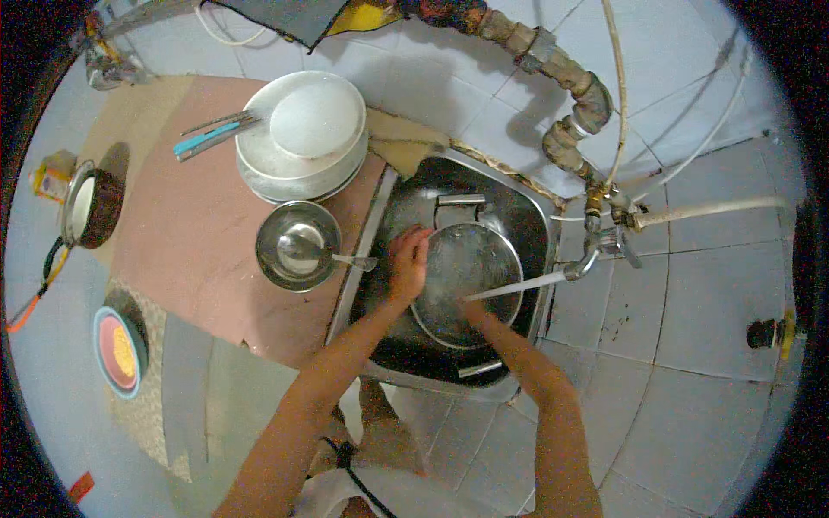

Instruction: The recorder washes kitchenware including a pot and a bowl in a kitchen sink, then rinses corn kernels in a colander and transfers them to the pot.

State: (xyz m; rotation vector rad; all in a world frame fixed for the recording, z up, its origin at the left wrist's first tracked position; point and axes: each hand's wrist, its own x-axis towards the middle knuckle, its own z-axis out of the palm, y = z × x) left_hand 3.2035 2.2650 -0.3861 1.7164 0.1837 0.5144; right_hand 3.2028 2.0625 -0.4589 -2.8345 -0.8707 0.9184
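A steel pot (447,327) with two side handles stands in the metal sink (545,223). My left hand (408,262) grips the pot's rim on its left side. My right hand (473,311) reaches down inside the pot; its fingers are hidden by the water and spray. From the faucet (586,262) at the right, a stream of running water (518,286) falls into the pot close to my right hand. Cloudy water covers the inside of the pot.
Left of the sink, a metal bowl (275,259) holds a spoon (355,261). Behind it stand stacked white bowls (259,152) with blue-handled cutlery (207,139). A small pan (103,207) and a blue-rimmed bowl (107,349) lie farther left. A corroded pipe (563,68) runs along the tiled wall.
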